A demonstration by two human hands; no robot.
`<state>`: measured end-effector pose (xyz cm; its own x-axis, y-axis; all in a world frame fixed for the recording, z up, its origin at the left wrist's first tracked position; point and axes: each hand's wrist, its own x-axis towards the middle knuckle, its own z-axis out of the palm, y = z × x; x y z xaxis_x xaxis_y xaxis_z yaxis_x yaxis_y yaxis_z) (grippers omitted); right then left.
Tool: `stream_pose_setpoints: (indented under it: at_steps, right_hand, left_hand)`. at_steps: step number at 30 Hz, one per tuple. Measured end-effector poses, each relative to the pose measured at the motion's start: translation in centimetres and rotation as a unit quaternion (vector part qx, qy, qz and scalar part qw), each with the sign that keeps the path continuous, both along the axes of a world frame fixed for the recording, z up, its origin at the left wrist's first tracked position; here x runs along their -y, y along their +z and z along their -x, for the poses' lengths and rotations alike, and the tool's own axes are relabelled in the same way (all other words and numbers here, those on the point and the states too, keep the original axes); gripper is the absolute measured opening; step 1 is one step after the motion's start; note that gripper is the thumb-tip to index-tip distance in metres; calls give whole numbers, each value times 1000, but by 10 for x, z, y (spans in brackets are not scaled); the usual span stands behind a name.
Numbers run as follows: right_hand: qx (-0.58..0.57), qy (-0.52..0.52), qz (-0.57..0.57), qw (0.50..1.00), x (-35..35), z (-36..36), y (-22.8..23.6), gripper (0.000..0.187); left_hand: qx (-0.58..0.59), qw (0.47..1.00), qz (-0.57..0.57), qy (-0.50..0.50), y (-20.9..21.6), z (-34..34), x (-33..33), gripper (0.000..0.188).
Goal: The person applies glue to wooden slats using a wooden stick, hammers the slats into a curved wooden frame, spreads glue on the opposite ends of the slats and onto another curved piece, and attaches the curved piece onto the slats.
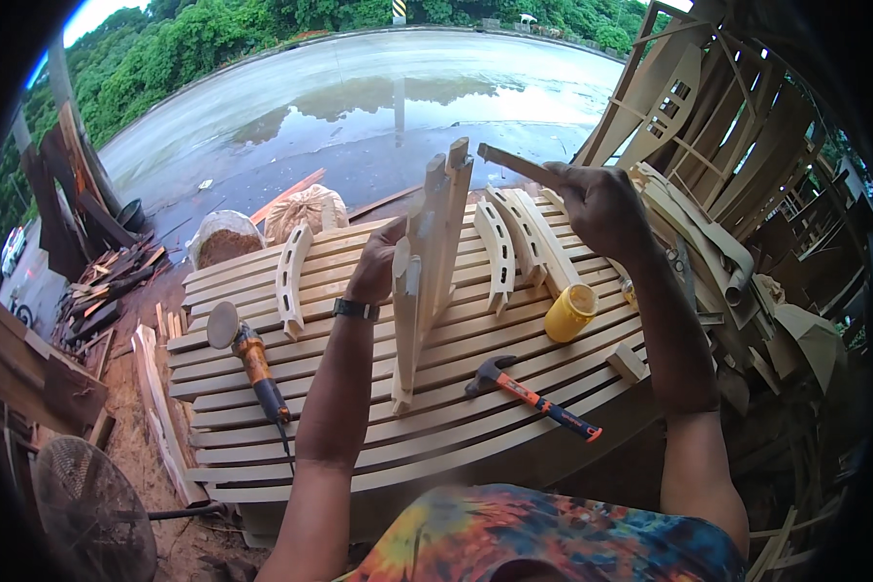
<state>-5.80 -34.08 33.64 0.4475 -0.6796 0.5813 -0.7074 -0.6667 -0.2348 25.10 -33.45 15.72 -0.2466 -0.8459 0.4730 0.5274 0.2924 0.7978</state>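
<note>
The pale, curved wooden assembly of slats (427,272) is standing nearly upright on its lower end near the middle of the slatted wooden work surface (262,456), its long axis running from the boards close to the person's body up and slightly away toward the wet pavement (378,107) beyond. The left hand (378,262) is pressing against the assembly's left face about halfway up, fingers wrapped onto the wood and steadying it, so this is the hand in contact with the piece. The right hand (597,199) is lifted to the right of the assembly's top end, clear of it, and is closing around a thin dark wooden stick (514,163); the stick is pointing leftward from the fist, its free tip hanging just beside the notched top of the assembly without clearly touching it. So the top of the upright piece is lying to the left of the right hand, in line with the stick. Around the piece, other things are resting on the surface: an orange-handled hammer (533,396) to its lower right, a yellow plastic cup (570,312) to its right, loose curved wooden rails (500,254) behind it, and an orange angle grinder (247,354) well apart to its left.
</note>
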Motion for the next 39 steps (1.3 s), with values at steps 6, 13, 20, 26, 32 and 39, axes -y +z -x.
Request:
stream_pose_setpoints:
  at_steps: [6,13,20,26,32,39]
  right_hand:
    - [-28,-23,-24,999,-2,-1,-3,36]
    - [-62,-61,-60,994,-10,-15,-2,37]
    - [-71,-73,-58,993,-5,-21,-1,39]
    - [-86,-84,-51,991,-15,-28,3,39]
    - [-107,-109,-8,988,-22,-29,-2,27]
    - [-102,-118,65,986,-31,-31,-10,22]
  left_hand:
    - [6,1000,-6,13,-1,0,0,52]
    - [15,1000,-9,24,1,1,-3,50]
    - [21,999,-14,32,8,4,-9,45]
    - [21,999,-31,33,6,3,-5,40]
    - [39,997,-33,58,0,10,1,41]
    - [52,996,-26,63,3,12,-1,42]
